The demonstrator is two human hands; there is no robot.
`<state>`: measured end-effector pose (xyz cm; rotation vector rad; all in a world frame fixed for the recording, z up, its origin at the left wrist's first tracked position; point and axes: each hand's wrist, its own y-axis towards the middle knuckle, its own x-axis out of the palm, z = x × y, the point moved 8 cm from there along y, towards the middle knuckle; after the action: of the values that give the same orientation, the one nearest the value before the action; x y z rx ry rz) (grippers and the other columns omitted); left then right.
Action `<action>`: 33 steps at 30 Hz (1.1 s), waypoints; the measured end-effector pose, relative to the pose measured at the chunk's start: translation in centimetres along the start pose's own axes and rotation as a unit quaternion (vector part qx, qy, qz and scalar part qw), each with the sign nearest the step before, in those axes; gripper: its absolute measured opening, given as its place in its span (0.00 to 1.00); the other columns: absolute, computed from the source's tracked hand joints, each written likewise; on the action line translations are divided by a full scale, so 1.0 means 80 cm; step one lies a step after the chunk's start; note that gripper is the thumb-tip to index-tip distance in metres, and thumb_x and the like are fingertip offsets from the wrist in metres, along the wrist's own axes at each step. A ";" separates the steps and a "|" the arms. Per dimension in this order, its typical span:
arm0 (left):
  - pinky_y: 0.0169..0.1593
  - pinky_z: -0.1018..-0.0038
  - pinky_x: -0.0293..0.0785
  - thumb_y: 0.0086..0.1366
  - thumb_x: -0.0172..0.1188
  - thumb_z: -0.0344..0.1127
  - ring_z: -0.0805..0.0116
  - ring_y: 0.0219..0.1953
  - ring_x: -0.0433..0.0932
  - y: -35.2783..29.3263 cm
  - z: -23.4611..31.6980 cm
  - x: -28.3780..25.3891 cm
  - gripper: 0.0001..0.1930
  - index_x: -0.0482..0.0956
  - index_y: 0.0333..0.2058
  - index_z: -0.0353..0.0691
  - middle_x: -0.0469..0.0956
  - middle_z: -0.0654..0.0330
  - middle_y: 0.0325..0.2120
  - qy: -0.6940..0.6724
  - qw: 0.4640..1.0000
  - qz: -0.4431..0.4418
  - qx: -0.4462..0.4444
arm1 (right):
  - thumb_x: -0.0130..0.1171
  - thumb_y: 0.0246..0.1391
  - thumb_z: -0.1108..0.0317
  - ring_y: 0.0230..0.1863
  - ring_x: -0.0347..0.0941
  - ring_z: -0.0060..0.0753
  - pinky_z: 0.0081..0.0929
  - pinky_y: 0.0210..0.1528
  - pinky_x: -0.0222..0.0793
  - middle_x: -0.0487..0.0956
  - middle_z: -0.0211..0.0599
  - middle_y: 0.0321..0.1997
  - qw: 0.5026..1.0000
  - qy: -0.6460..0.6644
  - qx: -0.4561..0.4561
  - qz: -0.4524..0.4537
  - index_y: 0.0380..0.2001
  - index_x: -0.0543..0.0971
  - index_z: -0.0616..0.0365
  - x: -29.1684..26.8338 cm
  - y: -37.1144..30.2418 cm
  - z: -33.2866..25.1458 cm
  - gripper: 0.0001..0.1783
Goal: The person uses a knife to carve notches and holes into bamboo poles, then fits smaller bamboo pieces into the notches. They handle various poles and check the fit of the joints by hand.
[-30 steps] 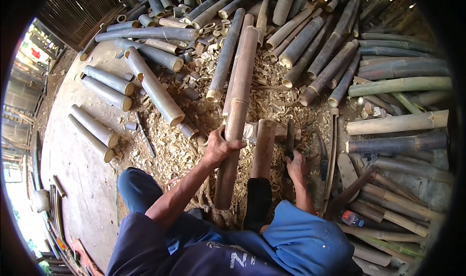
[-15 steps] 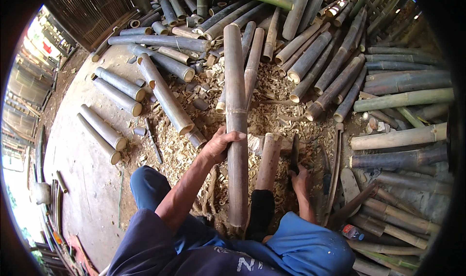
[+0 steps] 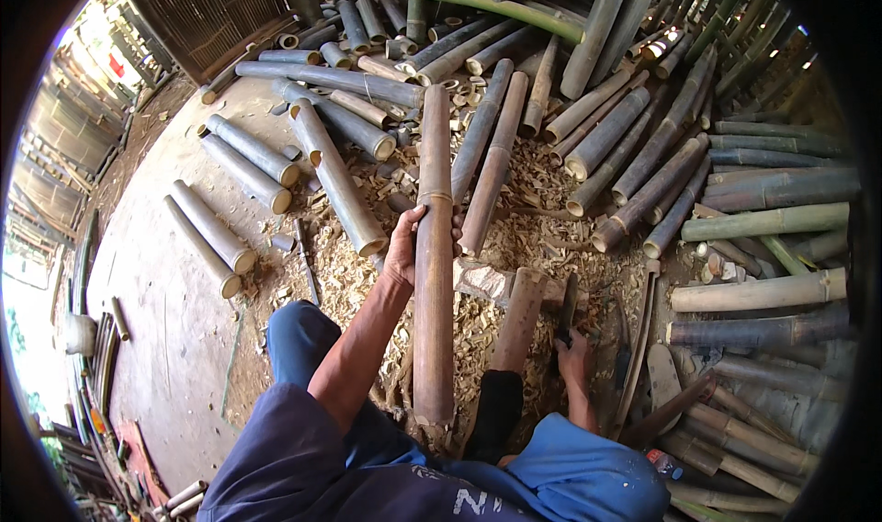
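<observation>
My left hand (image 3: 404, 242) is wrapped round the middle of a long brown bamboo pole (image 3: 434, 320), just under its joint. The pole stands nearly upright in view, its lower end near my knees. My right hand (image 3: 573, 355) grips the dark handle of a knife (image 3: 569, 306), whose blade points away from me. Between the two hands a shorter reddish-brown bamboo piece (image 3: 522, 315) slants up from a black-covered part of my leg (image 3: 497, 407). Behind that piece lies a pale block (image 3: 484, 281).
Wood shavings (image 3: 367, 324) cover the ground. Cut bamboo lengths (image 3: 340, 187) lie at the left, and stacks of bamboo poles (image 3: 772, 221) fill the right. A second long blade (image 3: 305, 260) lies left of the shavings. A plastic bottle (image 3: 663, 464) rests among poles at lower right.
The bamboo pole in my left hand has turned, with its joint lower in view and its top end farther down. My left hand has shifted up along it. The right hand still holds the knife.
</observation>
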<state>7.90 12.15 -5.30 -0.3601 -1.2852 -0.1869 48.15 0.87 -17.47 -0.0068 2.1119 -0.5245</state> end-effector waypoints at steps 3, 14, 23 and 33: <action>0.46 0.64 0.82 0.64 0.61 0.49 0.62 0.41 0.79 -0.003 -0.001 -0.002 0.37 0.64 0.62 0.26 0.75 0.53 0.44 -0.060 0.998 -0.003 -0.004 | 0.64 0.60 0.72 0.45 0.82 0.52 0.45 0.46 0.75 0.85 0.52 0.45 0.996 -0.031 -0.041 0.068 0.51 0.82 0.62 -0.007 -0.006 -0.006 0.16; 0.52 0.61 0.82 0.64 0.59 0.47 0.57 0.47 0.83 -0.016 0.027 0.013 0.33 0.69 0.62 0.29 0.80 0.45 0.51 0.181 0.982 0.049 0.029 | 0.67 0.59 0.67 0.52 0.80 0.58 0.49 0.52 0.74 0.84 0.55 0.49 0.999 -0.008 -0.009 0.048 0.55 0.80 0.63 -0.024 -0.025 -0.032 0.22; 0.47 0.61 0.83 0.47 0.79 0.32 0.64 0.40 0.81 -0.020 0.050 0.008 0.39 0.70 0.58 0.37 0.78 0.56 0.42 0.357 0.922 0.139 0.056 | 0.60 0.59 0.66 0.38 0.78 0.51 0.45 0.46 0.72 0.79 0.48 0.33 0.983 0.074 -0.108 0.132 0.46 0.80 0.64 -0.005 -0.019 0.007 0.15; 0.54 0.61 0.82 0.48 0.79 0.35 0.60 0.45 0.82 -0.013 0.044 0.144 0.43 0.65 0.61 0.31 0.78 0.49 0.46 0.540 0.796 0.128 0.242 | 0.52 0.71 0.45 0.22 0.68 0.25 0.26 0.22 0.63 0.74 0.29 0.26 0.758 0.629 0.161 -0.065 0.58 0.74 0.52 -0.036 -0.065 -0.031 0.25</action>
<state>7.61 13.21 6.77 0.0546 -0.1020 0.1712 46.81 -2.35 -12.06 0.5460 3.2934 -1.2020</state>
